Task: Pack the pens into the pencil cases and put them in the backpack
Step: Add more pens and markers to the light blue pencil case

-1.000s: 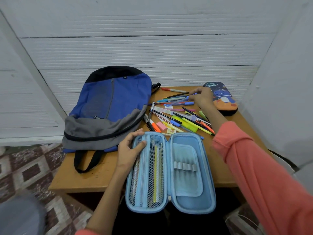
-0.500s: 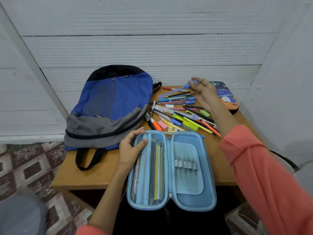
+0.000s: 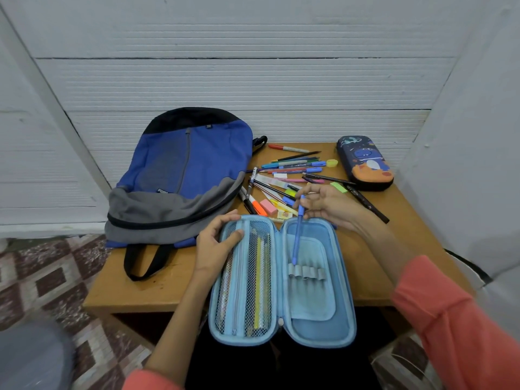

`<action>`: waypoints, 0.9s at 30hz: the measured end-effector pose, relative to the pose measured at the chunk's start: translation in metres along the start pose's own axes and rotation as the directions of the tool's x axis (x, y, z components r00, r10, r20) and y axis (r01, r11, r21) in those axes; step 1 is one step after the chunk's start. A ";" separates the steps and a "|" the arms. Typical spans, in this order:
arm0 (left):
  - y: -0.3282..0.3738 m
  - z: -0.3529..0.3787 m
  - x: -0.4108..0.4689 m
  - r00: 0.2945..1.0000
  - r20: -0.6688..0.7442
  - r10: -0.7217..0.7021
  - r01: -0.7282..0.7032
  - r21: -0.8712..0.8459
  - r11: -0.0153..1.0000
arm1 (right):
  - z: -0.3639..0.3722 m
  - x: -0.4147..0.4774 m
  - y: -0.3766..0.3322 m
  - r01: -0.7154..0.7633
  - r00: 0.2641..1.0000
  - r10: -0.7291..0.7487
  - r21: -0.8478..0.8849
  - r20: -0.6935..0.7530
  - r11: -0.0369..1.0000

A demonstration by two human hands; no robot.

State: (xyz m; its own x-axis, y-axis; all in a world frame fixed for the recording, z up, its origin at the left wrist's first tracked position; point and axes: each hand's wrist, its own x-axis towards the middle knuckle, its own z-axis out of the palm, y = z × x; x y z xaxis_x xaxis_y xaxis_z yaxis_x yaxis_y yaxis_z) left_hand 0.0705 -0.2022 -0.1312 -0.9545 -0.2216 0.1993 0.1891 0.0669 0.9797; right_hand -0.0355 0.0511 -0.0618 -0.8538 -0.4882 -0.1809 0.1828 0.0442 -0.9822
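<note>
Pens [image 3: 287, 175] lie scattered at the back of the wooden table [image 3: 140, 288], between the blue and grey backpack [image 3: 183, 175] on the left and a closed dark blue pencil case [image 3: 365, 164] (printed with a cartoon space scene) on the right. A light blue pencil case [image 3: 318, 327] lies open flat at the near edge. The left hand [image 3: 216, 243] holds its upper left rim, thumb on the edge and fingers curled onto the mesh pocket [image 3: 253, 277], where a few pencils already sit. The right hand [image 3: 329, 205] pinches a blue pen [image 3: 297, 229] near its capped upper end, other fingers loosely spread; the pen slants down over the right half, its lower end just above the grey elastic loops [image 3: 306, 271]
</note>
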 end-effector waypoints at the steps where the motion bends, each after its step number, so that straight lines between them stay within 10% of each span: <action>1: 0.000 0.000 0.000 1.000 -0.003 -0.002 0.002 0.000 1.000 | 0.001 -0.001 0.001 -0.002 1.000 0.002 0.015 -0.003 1.000; 17: 0.001 0.001 0.000 1.000 -0.014 0.023 -0.023 0.005 1.000 | 0.017 -0.011 0.004 -0.002 0.997 -0.011 -0.187 -0.072 0.982; 27: -0.003 0.001 0.001 1.000 -0.008 0.018 -0.019 -0.013 1.000 | 0.028 -0.025 0.008 0.120 0.990 -0.054 -0.582 0.129 0.805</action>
State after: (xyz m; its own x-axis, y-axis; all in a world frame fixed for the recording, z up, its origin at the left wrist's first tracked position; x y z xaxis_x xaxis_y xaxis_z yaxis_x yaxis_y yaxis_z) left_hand 0.0684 -0.2021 -0.1338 -0.9490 -0.2282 0.2175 0.2097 0.0583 0.9760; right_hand 0.0008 0.0393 -0.0639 -0.7922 -0.5984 -0.1197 -0.2386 0.4842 -0.8418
